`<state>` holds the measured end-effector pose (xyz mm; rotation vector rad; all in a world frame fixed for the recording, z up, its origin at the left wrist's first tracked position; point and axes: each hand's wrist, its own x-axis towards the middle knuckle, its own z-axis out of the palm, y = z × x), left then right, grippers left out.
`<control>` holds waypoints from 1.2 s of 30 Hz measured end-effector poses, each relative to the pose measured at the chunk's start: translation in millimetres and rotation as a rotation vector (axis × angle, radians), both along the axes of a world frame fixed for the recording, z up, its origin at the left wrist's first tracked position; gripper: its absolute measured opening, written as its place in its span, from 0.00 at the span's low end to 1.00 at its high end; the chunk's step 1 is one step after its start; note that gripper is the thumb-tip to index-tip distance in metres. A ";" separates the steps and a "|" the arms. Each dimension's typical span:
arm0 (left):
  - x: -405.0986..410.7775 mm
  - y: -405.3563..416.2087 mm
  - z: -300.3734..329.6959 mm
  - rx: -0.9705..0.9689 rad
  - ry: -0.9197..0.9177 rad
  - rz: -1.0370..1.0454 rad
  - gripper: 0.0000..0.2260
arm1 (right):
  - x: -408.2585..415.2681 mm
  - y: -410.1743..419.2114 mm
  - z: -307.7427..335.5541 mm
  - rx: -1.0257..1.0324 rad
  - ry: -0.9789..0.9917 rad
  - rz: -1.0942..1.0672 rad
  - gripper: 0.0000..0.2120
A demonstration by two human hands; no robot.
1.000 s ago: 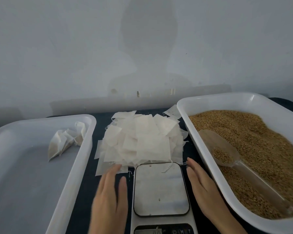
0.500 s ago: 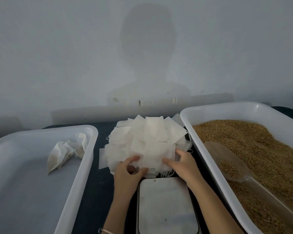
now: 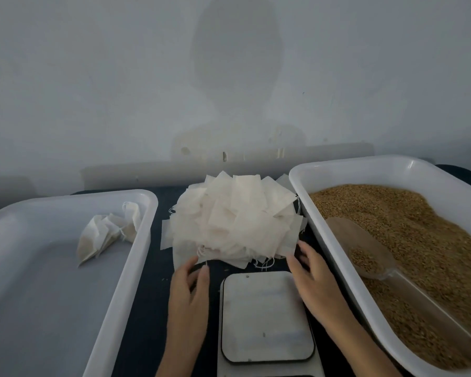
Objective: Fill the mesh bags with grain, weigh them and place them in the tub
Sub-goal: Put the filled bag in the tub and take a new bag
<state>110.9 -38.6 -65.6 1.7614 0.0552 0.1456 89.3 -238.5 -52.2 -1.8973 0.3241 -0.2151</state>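
Observation:
A heap of empty white mesh bags (image 3: 234, 224) lies on the dark table, between two white tubs. My left hand (image 3: 188, 289) rests at the heap's near left edge, fingers spread, thumb and fingertips touching the lowest bags. My right hand (image 3: 313, 278) is at the heap's near right edge, fingers apart, holding nothing. A kitchen scale (image 3: 267, 317) with a bare platform sits just in front of the heap, between my wrists. The left tub (image 3: 136, 257) holds a couple of filled bags (image 3: 106, 232). The right tub (image 3: 335, 257) is full of brown grain (image 3: 419, 240).
A clear plastic scoop (image 3: 370, 254) with a little grain in it lies on the grain in the right tub, handle pointing toward me. A grey wall stands close behind the table, with my shadow on it.
Both hands went forward from beside the scale to the heap, gathered it, and have now drawn back to its near edge. The heap looks more bunched and sits further from the scale.

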 end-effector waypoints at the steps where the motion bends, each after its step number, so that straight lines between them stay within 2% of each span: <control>1: -13.6 -1.1 -0.9 -0.080 0.015 0.012 0.10 | -16.9 1.6 -4.2 0.080 0.037 -0.007 0.22; 4: -36.1 -8.3 0.1 -0.340 0.140 0.028 0.15 | -43.7 8.4 -12.0 0.310 0.169 -0.034 0.29; 6: -39.9 -11.8 -1.0 -0.412 0.205 0.011 0.18 | -45.0 9.9 -13.4 0.457 0.241 -0.067 0.28; 8: -38.9 -18.0 -5.1 -0.432 0.258 -0.020 0.18 | -42.9 13.0 -11.1 0.539 0.229 -0.022 0.24; 11: -32.8 -24.5 -4.0 -0.518 0.315 -0.054 0.21 | -37.4 13.5 -7.6 0.573 0.152 0.049 0.13; 13: -24.6 -26.4 0.5 -0.523 0.328 -0.096 0.21 | -29.1 13.7 -1.7 0.544 0.091 0.076 0.14; 15: -18.8 -25.6 4.0 -0.501 0.323 -0.109 0.16 | -23.3 12.0 -0.5 0.519 0.083 0.080 0.17; 16: -17.2 -24.4 4.2 -0.462 0.301 -0.096 0.14 | -23.1 12.8 0.2 0.500 0.076 0.072 0.18; 18: -13.7 -18.7 6.9 -0.250 0.171 -0.035 0.10 | -26.0 12.2 -5.8 0.457 0.055 0.018 0.19; 20: -0.3 -16.0 16.5 0.042 -0.023 0.044 0.13 | -30.5 14.7 -7.2 0.355 0.039 -0.036 0.24; 22: 23.5 -21.9 28.2 0.274 -0.167 0.036 0.15 | -34.9 20.0 -6.2 0.239 -0.033 -0.059 0.25; 23: 36.8 -28.0 33.7 0.367 -0.172 -0.001 0.17 | -36.5 23.1 -4.0 0.186 -0.079 -0.066 0.24; 26: 72.9 -44.2 40.9 0.536 -0.029 -0.106 0.24 | -36.9 28.7 3.5 0.082 -0.198 -0.058 0.22; 29: 90.8 -51.4 33.7 0.711 -0.030 -0.152 0.15 | -38.0 30.4 8.0 0.016 -0.281 -0.026 0.21; 31: 93.2 -52.0 29.9 0.736 -0.038 -0.163 0.11 | -38.3 29.7 8.3 -0.007 -0.296 -0.021 0.20; 33: 89.4 -52.1 29.3 0.682 -0.052 -0.170 0.07 | -37.3 27.9 8.1 -0.007 -0.286 -0.025 0.18; 36: 73.9 -51.0 41.3 0.533 -0.151 -0.162 0.15 | -36.6 27.7 12.0 -0.019 -0.249 -0.006 0.20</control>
